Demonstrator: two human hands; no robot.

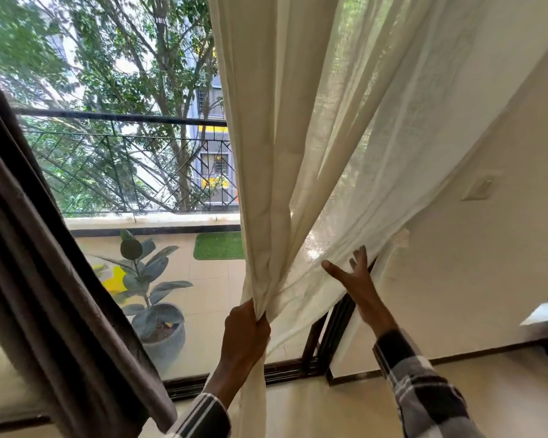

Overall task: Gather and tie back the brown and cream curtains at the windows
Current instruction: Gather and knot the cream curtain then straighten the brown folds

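Curtains of two colours hang at the window: the cream curtain (314,137) falls down the middle of the view, in front of the glass, and the brown curtain (45,263) hangs at the left edge, already pulled aside. The cream one looks thin and half transparent, so I judge it light, soft and easy to crush into folds, but also a little slippery in the fingers. The best place to take it seems about the height where it is held now, with all the folds pressed into one bunch, so that a tie can go around it. The left hand (246,333) has a closed grip: its fingers are curled around the gathered part of the cream cloth and hold it tight. The right hand (353,276) has an open grip, with straight, spread fingers that lie against the loose far side of the same curtain, near the dark window frame (332,330) and the wall (487,248). No tie or band is visible, and the brown curtain seems thicker and heavier.
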